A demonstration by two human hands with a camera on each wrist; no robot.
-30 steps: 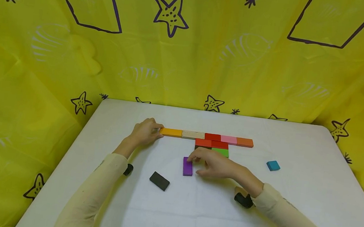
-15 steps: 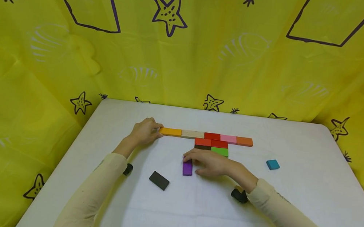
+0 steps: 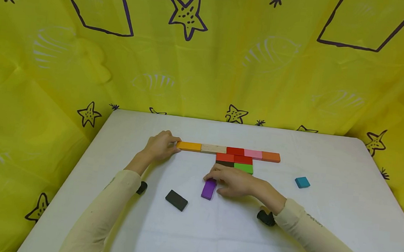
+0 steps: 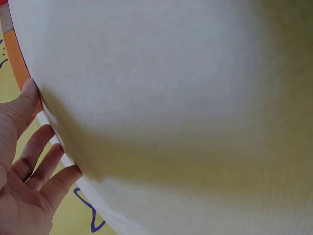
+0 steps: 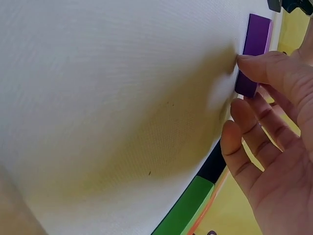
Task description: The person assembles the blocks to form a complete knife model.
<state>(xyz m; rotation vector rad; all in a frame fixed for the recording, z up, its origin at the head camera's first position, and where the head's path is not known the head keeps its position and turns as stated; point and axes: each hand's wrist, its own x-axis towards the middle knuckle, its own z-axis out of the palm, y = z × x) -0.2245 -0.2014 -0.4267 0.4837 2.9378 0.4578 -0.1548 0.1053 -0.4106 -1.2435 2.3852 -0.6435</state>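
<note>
My left hand (image 3: 162, 145) pinches the left end of a yellow-orange block (image 3: 190, 146), the first in a long row; in the left wrist view the thumb lies along the near side of this orange block (image 4: 18, 63). With curled fingers my right hand (image 3: 235, 181) holds a purple block (image 3: 209, 189) by its far end. The right wrist view has the thumb across the purple block (image 5: 255, 41) and a finger at its end. Beyond that hand are a red block (image 3: 225, 157), another red block (image 3: 243, 159), a partly hidden dark block (image 3: 224, 163) and a green block (image 3: 243, 168).
The row continues right with a pale wood block (image 3: 213, 149), a red, a pink block (image 3: 253, 154) and an orange-brown block (image 3: 271, 157). A black block (image 3: 176, 200) lies front left. Off to the right is a blue block (image 3: 302, 182). Yellow cloth hangs behind the white table (image 3: 176, 245).
My right hand has moved left onto the purple block and taken hold of it. The block has turned a little and its near end has shifted toward me. My left hand stays put.
</note>
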